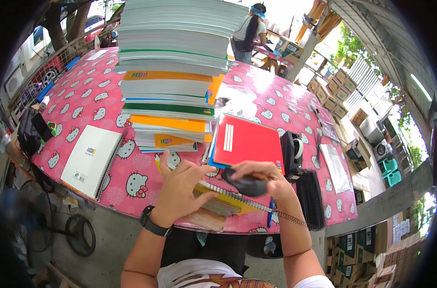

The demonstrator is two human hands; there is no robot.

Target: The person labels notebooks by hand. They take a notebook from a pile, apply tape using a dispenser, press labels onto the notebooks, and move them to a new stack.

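A notebook with a yellow cover [243, 208] stands on its edge near the front of the table. My left hand [182, 189] is closed around it, thumb on the near side. A metal spiral coil [294, 220] runs along the notebook's top edge and trails off past its right end. In my right hand [272, 178] is a dark, rounded, pad-like object [247, 186], held just above the coil; its exact kind is blurred. Below the notebook lies a worn wooden block [202, 219]. A blue pen-like item [270, 214] is beside the coil's end.
A tall stack of unbound notebooks [168, 91] rises ahead. Red-covered sheets [247, 139] lie beside it, next to a black tape dispenser [292, 153] and a bundle of black coils [310, 199]. On the left rests a white spiral notebook [91, 161]. Another person [248, 36] stands far back.
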